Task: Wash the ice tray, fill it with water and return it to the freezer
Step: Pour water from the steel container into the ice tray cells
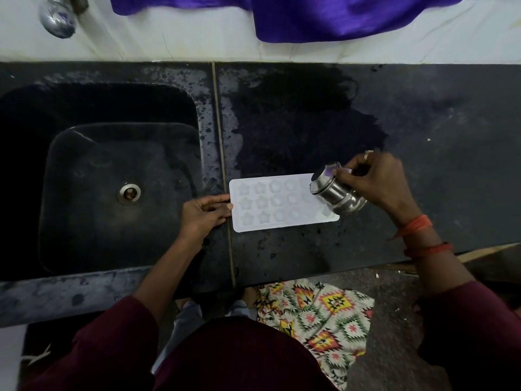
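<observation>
**Steel pot tipped over the ice tray**

A long dark counter (423,193) runs across the picture. It has wet patches on it. On its left side is a big dark sink (84,179) with a round metal drain (129,193) in the bottom. Behind the counter is a white wall, and a purple cloth (310,15) hangs down over it. A shiny tap (57,18) sticks out above the sink.

The white ice tray (270,206) lies flat on the counter, just right of the sink, near the front edge. It has rows of little cups shaped like stars and circles.

The left hand (204,214) rests at the left end of the tray. Its fingers are curled a little and its thumb touches the tray's edge.

The right hand (375,184) is closed around a small steel pot (335,193). The pot is tipped on its side, with its mouth pointing left over the right end of the tray. There is a ring (367,155) on one finger and orange threads (417,230) around the wrist.
</observation>
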A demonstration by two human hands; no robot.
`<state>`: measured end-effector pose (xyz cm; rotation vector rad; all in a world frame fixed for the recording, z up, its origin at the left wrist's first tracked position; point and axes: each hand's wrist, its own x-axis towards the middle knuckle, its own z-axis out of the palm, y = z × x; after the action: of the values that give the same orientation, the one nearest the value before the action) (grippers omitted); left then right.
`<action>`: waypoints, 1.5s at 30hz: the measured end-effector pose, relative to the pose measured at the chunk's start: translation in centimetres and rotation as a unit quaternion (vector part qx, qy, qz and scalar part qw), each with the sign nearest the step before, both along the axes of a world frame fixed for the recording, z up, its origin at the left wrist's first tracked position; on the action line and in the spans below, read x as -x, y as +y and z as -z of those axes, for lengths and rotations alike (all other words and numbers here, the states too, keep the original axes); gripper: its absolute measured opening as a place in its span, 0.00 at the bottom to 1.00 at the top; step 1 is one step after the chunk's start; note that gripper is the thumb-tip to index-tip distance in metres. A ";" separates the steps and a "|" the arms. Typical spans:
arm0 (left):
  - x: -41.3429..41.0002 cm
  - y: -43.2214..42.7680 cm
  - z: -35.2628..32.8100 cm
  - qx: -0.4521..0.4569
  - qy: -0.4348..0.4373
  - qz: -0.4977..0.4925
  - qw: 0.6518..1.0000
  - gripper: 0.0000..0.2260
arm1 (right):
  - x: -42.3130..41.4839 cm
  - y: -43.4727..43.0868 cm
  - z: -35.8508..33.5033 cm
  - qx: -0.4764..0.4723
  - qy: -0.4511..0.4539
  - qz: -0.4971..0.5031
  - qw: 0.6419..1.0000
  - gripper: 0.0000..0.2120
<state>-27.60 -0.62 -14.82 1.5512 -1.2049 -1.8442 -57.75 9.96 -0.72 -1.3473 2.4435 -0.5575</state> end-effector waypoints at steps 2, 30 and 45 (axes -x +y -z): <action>0.0 0.0 0.0 -0.001 0.001 0.000 1.000 0.11 | 0.0 0.0 0.0 0.000 0.001 0.000 1.000 0.10; 0.0 0.2 -0.3 -0.004 0.006 -0.009 1.000 0.10 | 0.1 0.4 0.3 0.028 -0.011 -0.010 0.999 0.09; 0.0 0.1 -0.3 0.000 0.006 -0.005 1.000 0.10 | -1.4 0.2 1.4 0.075 -0.066 -0.034 0.994 0.08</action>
<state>-27.57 -0.47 -14.51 1.5419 -1.1901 -1.8435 -56.34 10.20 -2.09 -1.3970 2.2797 -0.7998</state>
